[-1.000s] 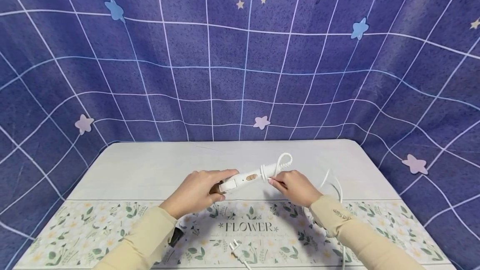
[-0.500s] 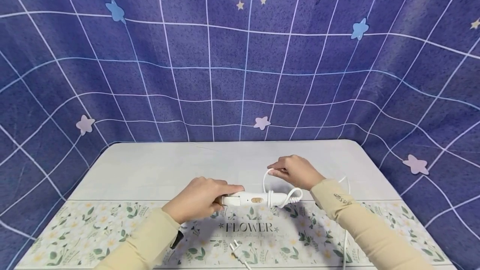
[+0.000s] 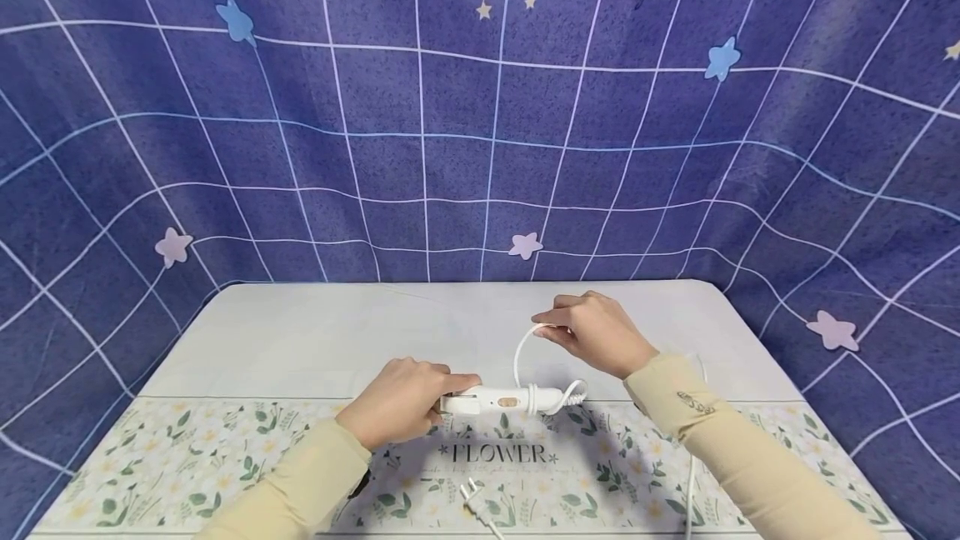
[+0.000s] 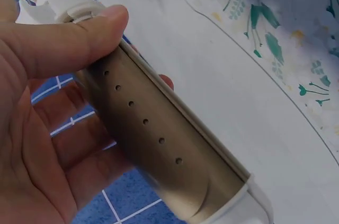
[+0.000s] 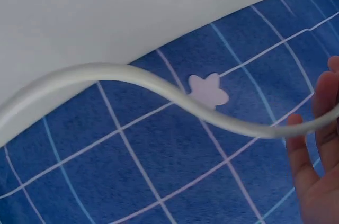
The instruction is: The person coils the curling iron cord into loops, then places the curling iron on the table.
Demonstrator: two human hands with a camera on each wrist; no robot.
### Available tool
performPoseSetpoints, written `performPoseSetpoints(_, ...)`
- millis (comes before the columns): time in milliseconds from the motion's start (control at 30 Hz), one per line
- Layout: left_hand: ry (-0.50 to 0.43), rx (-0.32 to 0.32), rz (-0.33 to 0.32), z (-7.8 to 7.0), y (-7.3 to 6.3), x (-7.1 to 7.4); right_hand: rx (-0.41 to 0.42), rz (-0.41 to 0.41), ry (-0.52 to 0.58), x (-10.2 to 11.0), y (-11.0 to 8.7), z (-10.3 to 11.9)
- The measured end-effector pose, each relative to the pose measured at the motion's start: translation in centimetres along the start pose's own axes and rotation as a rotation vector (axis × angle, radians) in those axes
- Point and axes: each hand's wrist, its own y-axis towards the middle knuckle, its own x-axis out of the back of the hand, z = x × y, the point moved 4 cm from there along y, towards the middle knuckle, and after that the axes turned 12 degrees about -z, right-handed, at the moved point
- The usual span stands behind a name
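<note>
A curling iron (image 3: pixel 480 400) lies roughly level above the table, its white handle pointing right. My left hand (image 3: pixel 401 402) grips it around the bronze barrel (image 4: pixel 153 123), thumb near the handle end in the left wrist view. A row of small holes runs along the barrel. White cord (image 3: pixel 519 357) is looped round the handle, with a coiled strain relief at its end. Up and to the right, my right hand (image 3: pixel 600 336) pinches the cord between thumb and fingers. In the right wrist view the cord (image 5: pixel 143 78) curves across to that hand, which is partly cut off.
The cord's two-pin plug (image 3: pixel 476 497) lies on the table's (image 3: pixel 322 332) floral front strip, below the word FLOWER. More cord (image 3: pixel 690 490) runs off the front edge at the right. A blue gridded curtain (image 3: pixel 457 148) encloses the back and sides.
My right hand has moved up and away from the handle, drawing out a longer arc of cord. The curling iron has lowered and turned from tilted to nearly level.
</note>
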Motion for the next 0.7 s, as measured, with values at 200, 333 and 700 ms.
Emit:
performPoseSetpoints(200, 0.004, 0.034, -0.012, 0.3, -0.2, -0.3, 0.067, -0.049, -0.034, 0.9, 0.2, 1.4)
performPoseSetpoints(333, 0.018, 0.065, -0.028, 0.6, -0.2, -0.6, 0.073, -0.05, -0.034, 1.3, 0.2, 1.8)
performPoseSetpoints(700, 0.059, 0.145, -0.044, 1.2, -0.4, -0.9, 0.14, -0.071, -0.014, 2.4, -0.2, 4.1)
